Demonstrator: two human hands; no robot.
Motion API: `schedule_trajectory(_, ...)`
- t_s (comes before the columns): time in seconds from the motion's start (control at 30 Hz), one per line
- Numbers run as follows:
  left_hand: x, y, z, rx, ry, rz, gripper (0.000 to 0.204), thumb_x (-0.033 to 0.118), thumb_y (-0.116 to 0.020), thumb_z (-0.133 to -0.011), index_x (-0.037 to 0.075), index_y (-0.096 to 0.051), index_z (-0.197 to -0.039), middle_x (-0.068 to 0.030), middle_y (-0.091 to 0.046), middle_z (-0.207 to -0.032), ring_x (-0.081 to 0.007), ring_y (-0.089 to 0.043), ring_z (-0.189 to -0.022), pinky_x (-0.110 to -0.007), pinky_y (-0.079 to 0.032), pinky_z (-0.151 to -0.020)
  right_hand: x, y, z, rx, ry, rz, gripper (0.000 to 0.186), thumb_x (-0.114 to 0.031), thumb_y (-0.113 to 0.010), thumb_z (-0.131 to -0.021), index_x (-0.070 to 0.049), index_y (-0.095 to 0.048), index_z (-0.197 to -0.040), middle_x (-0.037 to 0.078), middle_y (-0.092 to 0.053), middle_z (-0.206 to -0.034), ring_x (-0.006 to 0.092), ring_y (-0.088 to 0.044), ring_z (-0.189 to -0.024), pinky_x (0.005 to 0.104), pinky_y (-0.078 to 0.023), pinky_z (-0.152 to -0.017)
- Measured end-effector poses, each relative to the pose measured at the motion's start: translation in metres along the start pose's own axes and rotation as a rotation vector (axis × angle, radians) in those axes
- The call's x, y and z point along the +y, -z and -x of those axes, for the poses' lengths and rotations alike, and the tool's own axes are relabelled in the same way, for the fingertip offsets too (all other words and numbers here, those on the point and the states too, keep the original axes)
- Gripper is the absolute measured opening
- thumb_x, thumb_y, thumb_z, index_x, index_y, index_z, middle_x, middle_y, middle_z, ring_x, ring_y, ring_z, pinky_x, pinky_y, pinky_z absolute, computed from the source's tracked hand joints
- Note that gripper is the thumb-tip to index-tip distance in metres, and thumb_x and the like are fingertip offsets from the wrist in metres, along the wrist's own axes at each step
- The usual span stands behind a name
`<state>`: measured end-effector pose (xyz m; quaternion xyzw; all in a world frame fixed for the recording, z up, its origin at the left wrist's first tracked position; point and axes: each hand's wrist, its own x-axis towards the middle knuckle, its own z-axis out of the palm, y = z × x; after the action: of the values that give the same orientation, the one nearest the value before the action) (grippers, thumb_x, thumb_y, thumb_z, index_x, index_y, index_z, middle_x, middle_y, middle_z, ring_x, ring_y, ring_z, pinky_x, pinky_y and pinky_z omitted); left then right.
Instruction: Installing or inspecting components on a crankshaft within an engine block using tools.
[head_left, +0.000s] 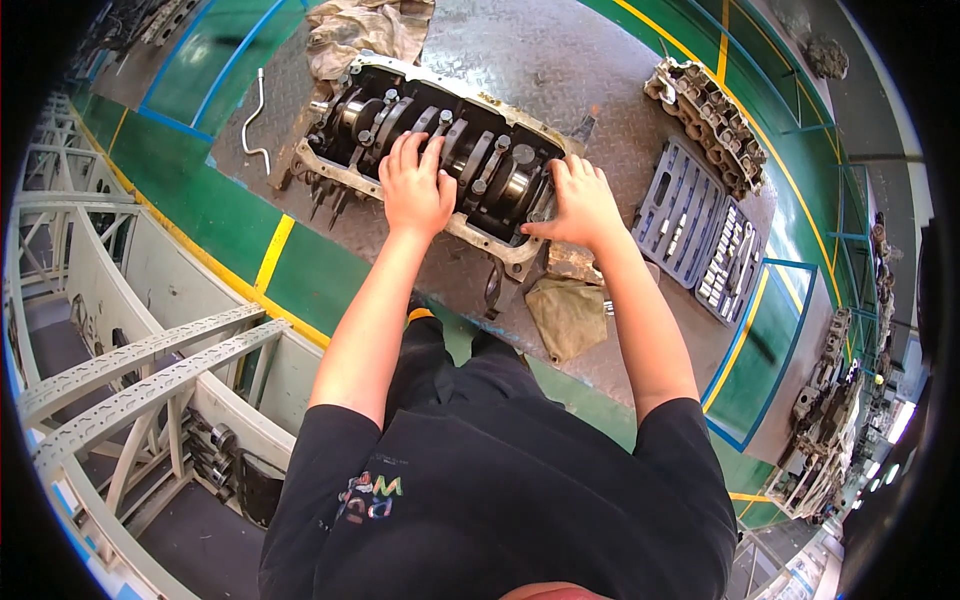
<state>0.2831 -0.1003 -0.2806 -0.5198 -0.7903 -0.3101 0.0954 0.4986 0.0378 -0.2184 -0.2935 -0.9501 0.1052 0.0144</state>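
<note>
Before me an engine block (455, 222) lies with its open side up, a crankshaft (452, 140) running along inside it. Bolted bearing caps cross the shaft at several places. My left hand (415, 190) reaches over the near rim, its fingers apart and resting on the middle of the crankshaft; its fingertips are partly hidden among the parts. At the block's right end is my right hand (580, 208), thumb and fingers spread wide across the shaft's end. The thumb lies toward the near rim and the fingers toward the far one.
To the right lie an open socket set case (678, 210) and a cylinder head (705, 125). A bent metal bar (256, 125) is at the left, a cloth (370, 35) behind the block. A folded rag (568, 318) and wooden block (573, 263) sit near my right forearm. Metal frames (150, 350) stand left.
</note>
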Motion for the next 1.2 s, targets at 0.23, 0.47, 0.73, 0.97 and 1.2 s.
schedule_trajectory(0.23,0.012,0.011,-0.001,0.119,-0.071,-0.065,0.045,0.015,-0.061,-0.077,0.009,-0.061,-0.122,-0.0131,-0.053,-0.132,-0.0337,-0.044,-0.131,-0.051,-0.032,-0.106,0.012,0.002,0.0,0.053,0.052,-0.129,0.079,-0.043,-0.088,-0.059,-0.002,-0.054,-0.117,0.016,-0.056,-0.108,0.0334,-0.055,-0.106,0.0408,-0.045,-0.092)
schedule_trajectory(0.47,0.095,0.004,0.02,-0.285,-0.438,0.113,0.028,0.015,-0.071,-0.077,0.01,-0.068,-0.104,-0.0042,-0.064,-0.102,-0.026,-0.058,-0.104,-0.04,-0.046,-0.083,0.046,-0.03,-0.002,0.146,-0.005,-0.661,0.032,-0.012,-0.073,-0.083,-0.002,-0.061,-0.111,0.014,-0.059,-0.102,0.0243,-0.061,-0.093,0.0349,-0.051,-0.082)
schedule_trajectory(0.73,0.096,-0.01,0.01,-0.391,-0.374,0.337,0.021,0.01,-0.072,-0.078,0.004,-0.067,-0.098,-0.0102,-0.064,-0.096,-0.0323,-0.058,-0.098,-0.042,-0.049,-0.086,0.038,-0.028,0.002,0.364,0.019,-0.725,0.02,-0.008,-0.067,-0.09,-0.005,-0.065,-0.11,0.013,-0.063,-0.101,0.0261,-0.064,-0.093,0.0364,-0.051,-0.082)
schedule_trajectory(0.97,0.107,0.005,0.007,-0.266,-0.286,0.476,0.03,0.007,-0.075,-0.079,0.003,-0.066,-0.107,-0.0112,-0.066,-0.098,-0.0331,-0.061,-0.094,-0.042,-0.051,-0.081,0.027,-0.023,0.004,0.348,-0.003,-0.81,0.026,-0.009,-0.063,-0.094,-0.003,-0.062,-0.119,0.015,-0.066,-0.114,0.0262,-0.066,-0.103,0.0361,-0.051,-0.088)
schedule_trajectory(1.2,0.106,0.0,0.002,-0.228,-0.101,0.598,0.023,0.003,-0.073,-0.084,0.001,-0.066,-0.106,-0.0136,-0.067,-0.097,-0.0262,-0.068,-0.08,-0.033,-0.055,-0.069,0.022,-0.036,0.007,0.379,-0.033,-1.02,0.024,-0.006,-0.062,-0.094,-0.002,-0.06,-0.118,0.017,-0.069,-0.106,0.0236,-0.07,-0.099,0.0352,-0.053,-0.084)
